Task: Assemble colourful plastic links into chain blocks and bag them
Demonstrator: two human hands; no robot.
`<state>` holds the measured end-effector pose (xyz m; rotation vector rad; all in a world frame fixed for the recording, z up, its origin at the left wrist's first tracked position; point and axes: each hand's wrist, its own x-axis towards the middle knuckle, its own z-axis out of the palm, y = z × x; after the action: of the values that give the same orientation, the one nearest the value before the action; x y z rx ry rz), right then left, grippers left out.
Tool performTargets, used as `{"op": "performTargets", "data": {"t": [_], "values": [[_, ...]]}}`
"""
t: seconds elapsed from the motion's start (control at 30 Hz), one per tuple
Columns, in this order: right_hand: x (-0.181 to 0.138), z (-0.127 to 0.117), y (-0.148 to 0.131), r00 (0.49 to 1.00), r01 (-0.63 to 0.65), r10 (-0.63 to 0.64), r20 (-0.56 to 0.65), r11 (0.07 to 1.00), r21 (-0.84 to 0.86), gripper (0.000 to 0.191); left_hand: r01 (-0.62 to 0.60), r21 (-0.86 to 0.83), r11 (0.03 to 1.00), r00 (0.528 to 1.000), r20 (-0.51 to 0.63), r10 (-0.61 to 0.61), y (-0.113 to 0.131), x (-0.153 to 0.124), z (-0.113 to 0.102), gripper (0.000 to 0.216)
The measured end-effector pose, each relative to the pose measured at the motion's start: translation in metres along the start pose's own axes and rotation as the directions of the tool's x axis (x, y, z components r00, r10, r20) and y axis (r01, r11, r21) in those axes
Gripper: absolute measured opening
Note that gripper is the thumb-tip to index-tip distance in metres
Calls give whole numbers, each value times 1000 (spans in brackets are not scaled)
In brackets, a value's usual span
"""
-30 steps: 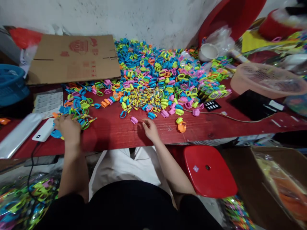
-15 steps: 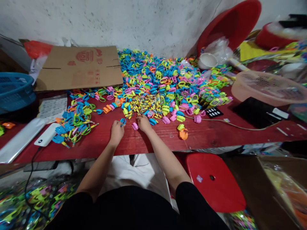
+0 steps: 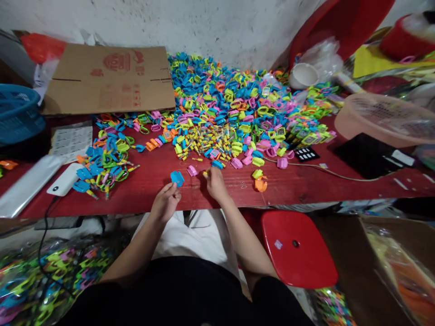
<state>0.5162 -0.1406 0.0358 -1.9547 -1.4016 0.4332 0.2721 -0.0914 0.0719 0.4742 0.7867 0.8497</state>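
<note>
My left hand point(image 3: 166, 199) pinches a blue plastic toy watch point(image 3: 177, 178) between thumb and fingers, held up over the table's front part. My right hand point(image 3: 215, 183) is closed on a short yellow banded stick point(image 3: 205, 174), whose tip shows at the fingertips. Between the hands lies a pink toy watch point(image 3: 192, 170). Just beyond them is a heap of yellow banded sticks point(image 3: 207, 138), at the front of a large pile of colourful toy watches point(image 3: 217, 90). To the left, more watches lie with banded sticks in a smaller pile point(image 3: 108, 158).
On the red table point(image 3: 136, 192) are a white power bank point(image 3: 64, 180), a cardboard sheet point(image 3: 112, 81), a blue basket point(image 3: 20, 113), a pink basket point(image 3: 380, 122) and a black pouch point(image 3: 370, 154). A red stool point(image 3: 299, 249) stands at the lower right.
My left hand has drawn back toward me and lifted the blue toy watch, now turned broadside. My right hand has left the stick heap, moving slightly right and nearer with one stick. The view has tilted slightly.
</note>
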Motion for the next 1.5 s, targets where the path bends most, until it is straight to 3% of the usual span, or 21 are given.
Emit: {"op": "performTargets", "data": {"t": [0.07,0.13,0.2,0.3,0.47,0.73,0.97,1.17,1.27,1.37,1.43,1.5], "values": [[-21,8,-15,999,50,-50,-8,955,292,21,-81,17,997,997,-8,81,-4,-5,8,51],[-46,17,-36,989,91,-141,46,824,560,29,-194,77,978,981,3,194,-10,-11,15,51],[-67,23,-56,980,73,-180,83,716,694,40,-305,172,937,952,37,303,-15,-17,20,50],[-85,22,-79,989,-7,-110,99,633,774,52,-451,316,834,892,122,436,-17,-24,23,45],[-92,-1,-93,992,-58,-65,112,554,830,60,-588,423,689,809,279,518,-7,-32,21,33],[-98,-14,-106,996,-6,-71,56,565,825,61,-627,387,675,779,322,539,-6,-40,22,29],[-103,-17,-115,989,145,-127,-77,709,690,44,-663,401,633,749,358,558,-2,-46,23,25],[-101,-25,-110,983,143,-183,-5,748,648,41,-695,458,555,719,441,536,13,-46,22,20],[-98,-29,-104,967,6,-191,168,677,736,47,-689,483,540,724,490,485,20,-45,20,20],[-95,-30,-99,915,-184,-227,334,502,845,55,-667,534,520,744,520,420,23,-45,19,24],[-94,-28,-98,907,-250,-210,365,428,868,59,-666,561,492,745,529,406,24,-45,18,28],[-94,-27,-98,913,-268,-180,367,414,870,63,-667,572,478,745,518,421,24,-44,17,29]]}}
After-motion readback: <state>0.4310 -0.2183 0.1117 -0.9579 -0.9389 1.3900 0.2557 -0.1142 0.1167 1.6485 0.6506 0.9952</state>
